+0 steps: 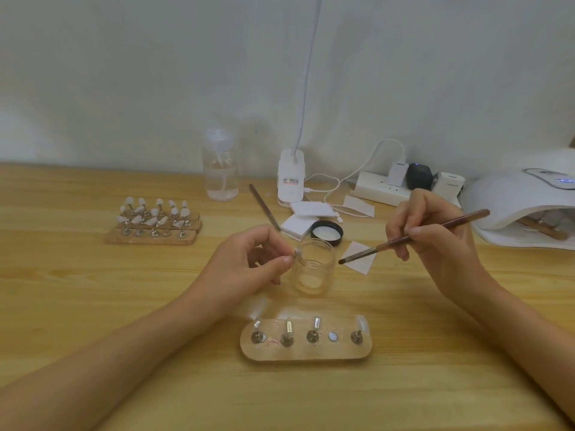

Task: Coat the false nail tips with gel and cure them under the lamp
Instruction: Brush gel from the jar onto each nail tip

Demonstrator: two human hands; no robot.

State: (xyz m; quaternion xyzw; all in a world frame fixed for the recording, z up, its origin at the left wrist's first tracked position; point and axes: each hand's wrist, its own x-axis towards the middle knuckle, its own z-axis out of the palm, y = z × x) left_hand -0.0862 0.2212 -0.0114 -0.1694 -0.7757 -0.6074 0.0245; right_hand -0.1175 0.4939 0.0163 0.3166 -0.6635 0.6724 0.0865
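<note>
We look down on a pale wooden surface (93,290) with lengthwise grain. The left hand (245,265) pinches a nail tip (297,252) between thumb and forefinger, the other fingers curled loosely beneath. The tip is tiny, pale and milky, and it sits right at the left rim of a jar (312,272); we cannot tell whether the two touch, or which way the tip points.

The jar is short, round, clear glass, open, standing upright in the middle of the view. Its black lid (326,233) lies just behind it, inside facing up.

The right hand (435,241) holds a brush (413,238) like a pen, fingers pressed around the thin reddish-brown handle. The brush's long axis slants from upper right down to lower left. Its dark bristle end points at the jar, just beside the right wall and over a small white square (362,262).

Nearest to us lies a stand (306,356), a flat oval with rounded ends set crosswise. It carries four upright metal pegs and one bare round spot second from the right. The tips on the pegs are clear and hard to make out.

At the right edge sits the lamp (510,194), a smooth white dome with a glowing display on top and a wooden strip inside its opening. Far left, a rack (154,225) holds rows of white tips on metal stems.
</note>
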